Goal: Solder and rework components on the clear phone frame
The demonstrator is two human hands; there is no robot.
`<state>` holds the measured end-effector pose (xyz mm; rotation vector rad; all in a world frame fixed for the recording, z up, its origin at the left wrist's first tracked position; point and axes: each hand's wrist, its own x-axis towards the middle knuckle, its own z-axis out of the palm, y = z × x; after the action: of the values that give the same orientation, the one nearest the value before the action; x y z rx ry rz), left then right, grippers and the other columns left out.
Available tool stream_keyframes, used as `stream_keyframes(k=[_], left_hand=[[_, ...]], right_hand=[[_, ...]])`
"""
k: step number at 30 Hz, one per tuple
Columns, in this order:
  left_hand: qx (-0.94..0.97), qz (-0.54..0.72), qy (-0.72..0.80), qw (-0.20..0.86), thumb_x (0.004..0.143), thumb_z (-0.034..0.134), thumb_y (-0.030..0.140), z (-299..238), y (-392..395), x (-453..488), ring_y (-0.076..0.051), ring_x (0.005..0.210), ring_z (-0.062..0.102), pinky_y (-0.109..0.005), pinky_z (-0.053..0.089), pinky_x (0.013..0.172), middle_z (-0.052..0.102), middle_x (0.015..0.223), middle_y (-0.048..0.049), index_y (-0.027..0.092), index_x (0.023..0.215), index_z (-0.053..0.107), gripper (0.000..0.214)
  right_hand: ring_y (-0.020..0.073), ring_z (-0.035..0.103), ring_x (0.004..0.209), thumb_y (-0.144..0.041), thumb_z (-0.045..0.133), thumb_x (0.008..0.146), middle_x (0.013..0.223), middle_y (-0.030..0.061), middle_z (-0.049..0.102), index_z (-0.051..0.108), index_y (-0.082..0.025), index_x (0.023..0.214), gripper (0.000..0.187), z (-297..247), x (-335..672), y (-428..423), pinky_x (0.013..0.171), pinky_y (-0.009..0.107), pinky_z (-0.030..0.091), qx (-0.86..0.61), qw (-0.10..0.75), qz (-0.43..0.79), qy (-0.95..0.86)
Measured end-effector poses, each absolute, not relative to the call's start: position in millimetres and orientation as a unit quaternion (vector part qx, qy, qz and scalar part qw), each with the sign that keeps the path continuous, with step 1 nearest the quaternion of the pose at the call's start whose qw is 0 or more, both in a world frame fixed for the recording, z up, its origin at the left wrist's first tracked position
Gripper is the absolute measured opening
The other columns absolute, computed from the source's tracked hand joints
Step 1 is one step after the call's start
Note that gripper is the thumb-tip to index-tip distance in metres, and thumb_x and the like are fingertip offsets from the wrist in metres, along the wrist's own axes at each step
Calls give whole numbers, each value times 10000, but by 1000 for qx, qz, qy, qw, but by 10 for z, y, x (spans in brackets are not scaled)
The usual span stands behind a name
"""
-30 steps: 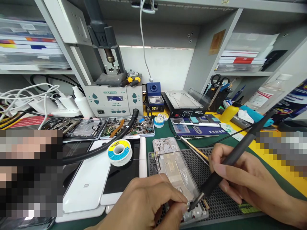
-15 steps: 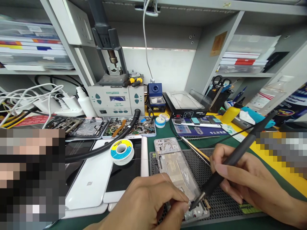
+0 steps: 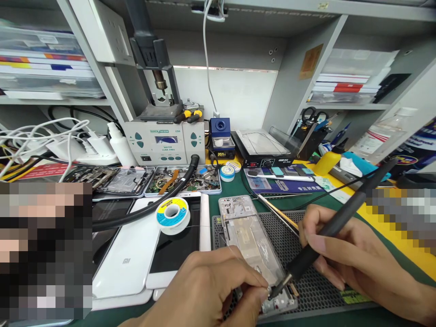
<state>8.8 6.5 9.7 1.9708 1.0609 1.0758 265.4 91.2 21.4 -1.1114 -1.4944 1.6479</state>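
My right hand (image 3: 344, 252) grips a black soldering iron (image 3: 335, 225) like a pen, its tip touching the near end of an opened phone frame (image 3: 250, 238). The frame lies on a dark grid mat (image 3: 306, 281). My left hand (image 3: 207, 288) is pinched at the same spot beside the tip, holding a thin solder wire that runs back to a yellow and blue solder spool (image 3: 172, 214). The pinch hides the exact joint.
White phones (image 3: 132, 259) lie left of the mat under the spool. Behind stand a hot-air station (image 3: 163, 141), parts trays (image 3: 185, 179), a blue iron station (image 3: 220, 136) and a heating plate (image 3: 262, 147). Tweezers (image 3: 275, 210), cables and bottles crowd the sides.
Both hands stay at the phone's near end; the iron tip and the pinch have hardly moved. Only the view has shifted slightly.
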Motion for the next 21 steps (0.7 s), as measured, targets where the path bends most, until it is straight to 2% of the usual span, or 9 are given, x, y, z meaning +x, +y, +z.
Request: stream_keyframes(k=[3, 7, 13, 21], left_hand=[[751, 394, 415, 329, 898, 632, 92, 86, 62, 86, -147, 639, 727, -188, 498, 554, 774, 809, -89, 120, 940, 837, 211], [754, 416, 398, 317, 890, 638, 109, 47, 62, 88, -118, 572, 676, -179, 442, 496, 759, 774, -61, 149, 919, 825, 194], [750, 420, 399, 320, 883, 644, 103, 8, 80, 89, -113, 567, 665, -181, 426, 489, 752, 775, -52, 160, 942, 824, 198], [746, 436, 389, 319, 877, 666, 73, -28, 59, 81, -118, 635, 715, -162, 483, 552, 767, 820, -49, 167, 950, 820, 195]], right_hand=[[79, 435, 319, -532, 902, 762, 540, -71, 487, 606, -235, 721, 422, 216, 2652, 910, 334, 161, 274, -423, 324, 628, -567], [74, 446, 328, -512, 897, 785, 550, -69, 495, 608, -233, 724, 406, 201, 2676, 909, 345, 154, 283, -422, 323, 625, -573], [69, 439, 333, -534, 883, 807, 548, -72, 499, 593, -236, 747, 420, 188, 2700, 905, 348, 151, 285, -418, 323, 625, -575], [61, 458, 386, -524, 828, 894, 573, -68, 519, 583, -227, 795, 397, 199, 2692, 906, 390, 146, 312, -400, 309, 632, -588]])
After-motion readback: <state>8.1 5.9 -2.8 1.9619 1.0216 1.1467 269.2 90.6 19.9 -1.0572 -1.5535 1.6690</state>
